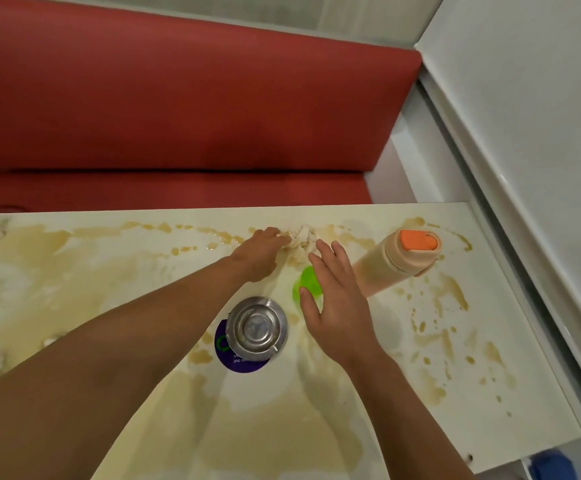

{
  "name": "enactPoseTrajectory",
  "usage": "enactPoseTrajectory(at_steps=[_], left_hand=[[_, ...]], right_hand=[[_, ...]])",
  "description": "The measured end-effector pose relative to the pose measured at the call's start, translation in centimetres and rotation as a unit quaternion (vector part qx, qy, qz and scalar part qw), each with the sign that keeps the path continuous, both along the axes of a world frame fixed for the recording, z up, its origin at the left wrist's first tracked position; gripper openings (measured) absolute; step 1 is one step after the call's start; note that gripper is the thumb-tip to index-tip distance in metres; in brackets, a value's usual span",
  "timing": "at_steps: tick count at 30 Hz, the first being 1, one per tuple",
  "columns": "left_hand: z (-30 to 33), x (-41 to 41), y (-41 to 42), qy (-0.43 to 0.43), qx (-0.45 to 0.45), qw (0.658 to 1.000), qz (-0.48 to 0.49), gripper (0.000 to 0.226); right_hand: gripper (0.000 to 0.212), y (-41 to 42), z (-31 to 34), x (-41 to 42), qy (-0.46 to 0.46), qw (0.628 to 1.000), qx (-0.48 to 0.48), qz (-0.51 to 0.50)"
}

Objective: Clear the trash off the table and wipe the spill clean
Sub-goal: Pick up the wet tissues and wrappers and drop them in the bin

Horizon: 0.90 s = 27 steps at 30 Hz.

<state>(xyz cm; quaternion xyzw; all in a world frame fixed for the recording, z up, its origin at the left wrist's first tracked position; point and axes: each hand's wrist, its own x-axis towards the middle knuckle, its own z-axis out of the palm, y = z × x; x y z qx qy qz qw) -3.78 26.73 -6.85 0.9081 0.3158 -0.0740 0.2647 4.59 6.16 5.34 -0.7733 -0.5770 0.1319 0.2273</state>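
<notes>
A brown spill point(451, 296) is smeared and spattered over most of the pale table point(531, 403). Near the far edge lies a crumpled white tissue point(301, 237), soaked brownish. My left hand point(263, 252) reaches across and pinches the tissue's left side with its fingertips. My right hand point(334, 299) hovers flat with fingers apart just this side of the tissue, covering part of a bright green round object point(308, 284). It holds nothing.
A beige bottle with an orange lid point(399, 261) stands right of my right hand. A steel cup point(256, 329) sits on a purple round coaster point(228, 358) near the middle. A red bench point(178, 109) runs behind the table; a white wall point(531, 98) borders the right.
</notes>
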Motion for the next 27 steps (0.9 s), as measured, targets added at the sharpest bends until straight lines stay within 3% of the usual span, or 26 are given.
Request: enactPoseTrajectory(at_steps=[4,8,13,22,27], left_hand=[[-0.6,-0.1,0.3,-0.014,0.008,0.999,0.034,0.061],[1.0,-0.4,0.6,0.024,0.005,0.999,0.033,0.036],[3.8,-2.9,1.1,0.047,0.013,0.999,0.013,0.046],[7.8,-8.7,-1.0,-0.111,-0.104,0.984,0.094,0.05],[10.7,-10.7,-4.5,-0.186,-0.21,0.947,0.158,0.043]], right_hand=[[0.048,0.1,-0.8,0.1,0.005,0.999,0.039,-0.002],[0.043,0.0,-1.2,0.0,0.008,0.998,0.059,-0.003],[0.037,0.0,-1.3,0.1,0.021,0.997,0.075,-0.002],[0.036,-0.1,-0.3,0.3,0.03,0.999,0.034,0.006],[0.04,-0.3,2.8,-1.5,0.027,0.991,0.134,0.008]])
